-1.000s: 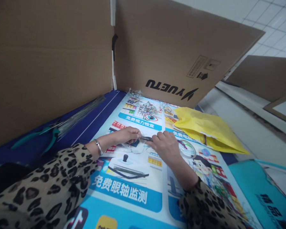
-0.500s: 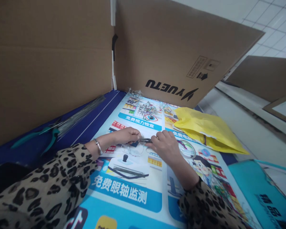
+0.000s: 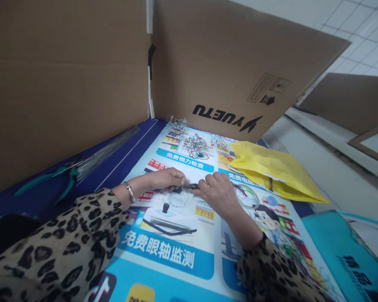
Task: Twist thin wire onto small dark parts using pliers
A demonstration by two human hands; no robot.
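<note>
Over the printed sheet, my right hand (image 3: 219, 195) is closed around small dark-jawed pliers (image 3: 191, 186), whose jaws point left. The tip meets the fingertips of my left hand (image 3: 170, 178), which are pinched together on thin wire. A loop of this fine wire (image 3: 178, 203) hangs just below the fingers and looks almost clear against the print. My fingers cover the exact spot where jaws and wire meet. Right of my right hand lies a coil of coloured wire (image 3: 250, 196) on the sheet.
Cardboard panels (image 3: 208, 63) stand at the back and left. On the left lie teal-handled pliers (image 3: 69, 184) and a bundle of straight wires (image 3: 108, 149). Tangled wire pieces (image 3: 197, 144) lie behind my hands. A yellow pouch (image 3: 271, 167) and a turquoise bag (image 3: 340, 247) are at right.
The pliers' jaws have tilted slightly, and the wire loop below has shifted a little to the left. Both hands stay almost in place.
</note>
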